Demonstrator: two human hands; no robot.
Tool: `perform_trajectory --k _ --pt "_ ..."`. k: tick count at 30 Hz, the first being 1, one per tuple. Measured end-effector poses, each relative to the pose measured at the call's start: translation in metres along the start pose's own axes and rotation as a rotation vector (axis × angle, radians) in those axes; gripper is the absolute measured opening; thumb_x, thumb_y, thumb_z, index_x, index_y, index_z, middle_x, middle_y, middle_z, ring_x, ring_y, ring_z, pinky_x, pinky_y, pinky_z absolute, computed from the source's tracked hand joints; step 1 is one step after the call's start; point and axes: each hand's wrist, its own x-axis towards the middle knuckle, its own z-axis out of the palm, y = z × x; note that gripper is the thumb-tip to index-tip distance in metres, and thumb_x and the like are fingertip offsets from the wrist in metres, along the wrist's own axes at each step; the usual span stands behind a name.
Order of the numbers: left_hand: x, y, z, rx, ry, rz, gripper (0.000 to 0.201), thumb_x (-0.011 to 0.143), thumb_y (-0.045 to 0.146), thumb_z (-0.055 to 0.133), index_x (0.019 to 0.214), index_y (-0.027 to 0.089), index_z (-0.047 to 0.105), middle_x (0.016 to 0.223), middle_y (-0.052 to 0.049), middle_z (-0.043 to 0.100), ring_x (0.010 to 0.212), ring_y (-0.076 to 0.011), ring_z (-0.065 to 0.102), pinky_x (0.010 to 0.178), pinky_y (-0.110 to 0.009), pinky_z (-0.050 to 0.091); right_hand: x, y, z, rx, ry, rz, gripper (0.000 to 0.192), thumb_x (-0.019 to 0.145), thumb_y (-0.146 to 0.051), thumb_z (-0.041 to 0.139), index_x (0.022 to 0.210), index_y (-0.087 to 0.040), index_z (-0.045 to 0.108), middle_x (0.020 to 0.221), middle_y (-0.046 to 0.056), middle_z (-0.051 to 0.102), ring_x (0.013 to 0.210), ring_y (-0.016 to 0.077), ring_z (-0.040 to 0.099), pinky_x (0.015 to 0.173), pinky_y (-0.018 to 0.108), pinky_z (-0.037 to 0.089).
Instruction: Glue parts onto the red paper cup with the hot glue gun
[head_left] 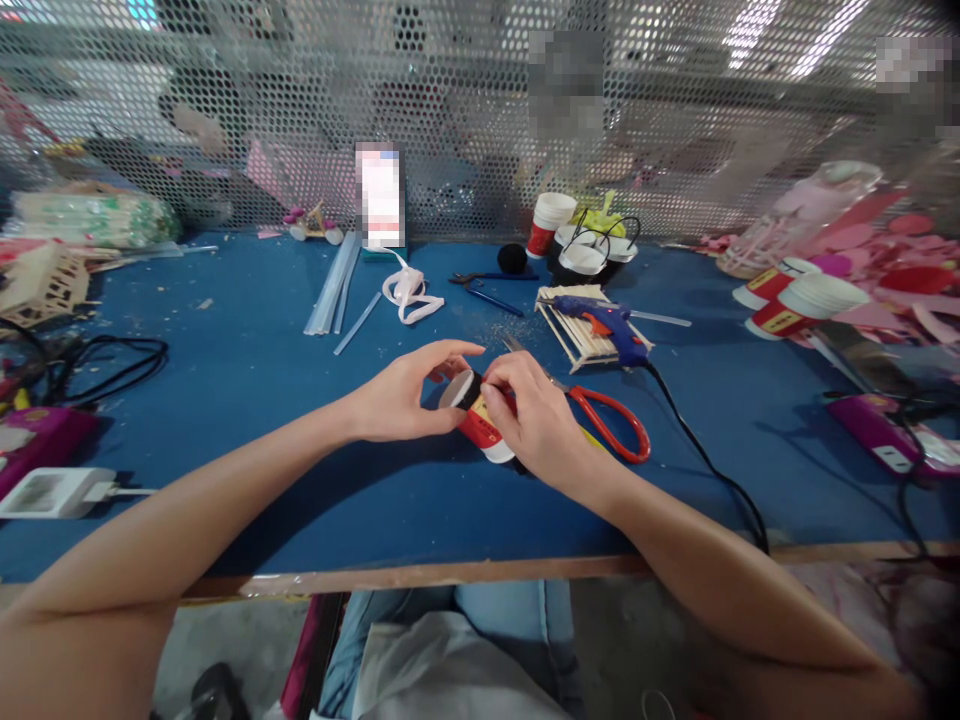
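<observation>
Both hands on a red paper cup (480,425), lying on its side on the blue table (247,380), base end toward the left hand (405,395), rim end under the right hand (536,420). Left hand fingers curled loosely around the cup's white base, thumb under it, index finger (457,349) stretched out above the base, not fully closed; partial grip. Right hand lies over the cup body, fingers bent and pressing on the red wall, thumb side near the base; how tight that grip is I cannot tell, palm hides the far side. Cup sits between the two sets of fingertips, touching both. Just past the right fingers: red-handled scissors (607,420), blades pointing away behind the knuckles, handles beside the right wrist side. Further out from the right fingers, a blue glue gun (604,322) resting on a rack of wooden sticks (577,330), black cord (705,460) running back to the table edge. Beyond the left fingertips: white ribbon (409,290), clear glue sticks (334,285). Well apart from the right hand, on the far right: stacked red cups (787,300) lying down. Far left of the left forearm: black cables (112,360), white power adapter (56,490).
</observation>
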Motion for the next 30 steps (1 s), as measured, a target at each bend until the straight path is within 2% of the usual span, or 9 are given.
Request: perform_trajectory --k 10,16,19,22,26,28,30 --pt "0.0 -0.001 0.003 -0.084 -0.005 -0.03 0.058 0.068 0.016 0.061 0.124 0.018 0.046 0.105 -0.007 0.058 0.096 -0.0176 0.058 0.091 -0.037 0.047 0.001 0.002 0.0 0.045 0.012 0.009 0.01 0.09 -0.019 0.044 0.08 -0.022 0.042 0.086 0.006 0.055 0.082 0.0169 0.053 0.072 0.032 0.045" --pt "0.002 -0.008 0.001 -0.109 0.013 -0.023 0.058 0.067 0.013 0.061 0.123 0.017 0.047 0.106 -0.007 0.058 0.096 -0.0173 0.057 0.092 -0.037 0.047 0.003 0.005 -0.02 0.203 -0.003 0.121 0.015 0.089 -0.026 0.051 0.075 -0.02 0.049 0.079 0.002 0.057 0.075 0.0135 0.053 0.07 0.028 0.043" --pt "0.003 -0.012 -0.002 -0.104 0.042 -0.02 0.058 0.067 0.014 0.062 0.123 0.016 0.047 0.106 -0.008 0.057 0.095 -0.0169 0.057 0.091 -0.037 0.047 0.003 0.002 -0.034 0.34 -0.115 0.237 0.024 0.089 -0.034 0.051 0.07 -0.019 0.051 0.067 -0.001 0.057 0.062 0.0104 0.05 0.059 0.025 0.041" --pt "0.004 -0.015 -0.005 -0.07 0.096 -0.039 0.057 0.067 0.014 0.062 0.122 0.018 0.048 0.108 -0.008 0.057 0.096 -0.0169 0.057 0.091 -0.038 0.047 0.003 -0.002 -0.045 0.55 -0.325 0.337 0.027 0.088 -0.039 0.053 0.069 -0.018 0.053 0.053 -0.004 0.053 0.048 0.0077 0.047 0.047 0.021 0.037" --pt "0.006 -0.021 -0.008 -0.037 0.171 -0.073 0.058 0.067 0.015 0.062 0.123 0.017 0.047 0.106 -0.008 0.057 0.096 -0.0173 0.057 0.091 -0.039 0.048 0.002 -0.005 -0.055 0.711 -0.615 0.42 0.023 0.083 -0.037 0.06 0.072 -0.017 0.057 0.047 -0.007 0.05 0.041 0.0053 0.046 0.044 0.018 0.038" --pt "0.007 -0.026 -0.011 -0.033 0.207 -0.085 0.058 0.067 0.015 0.063 0.123 0.017 0.047 0.104 -0.007 0.057 0.095 -0.0173 0.057 0.091 -0.04 0.048 0.002 -0.004 -0.059 0.787 -0.687 0.473 0.022 0.084 -0.038 0.059 0.077 -0.016 0.059 0.047 -0.007 0.052 0.039 0.0054 0.047 0.042 0.018 0.039" --pt "0.008 -0.031 -0.013 -0.033 0.24 -0.093 0.057 0.069 0.016 0.063 0.124 0.018 0.047 0.104 -0.007 0.057 0.095 -0.0172 0.058 0.091 -0.04 0.048 0.003 -0.002 -0.062 0.876 -0.685 0.51 0.024 0.086 -0.04 0.056 0.083 -0.016 0.058 0.047 -0.007 0.053 0.037 0.0063 0.049 0.04 0.018 0.039"
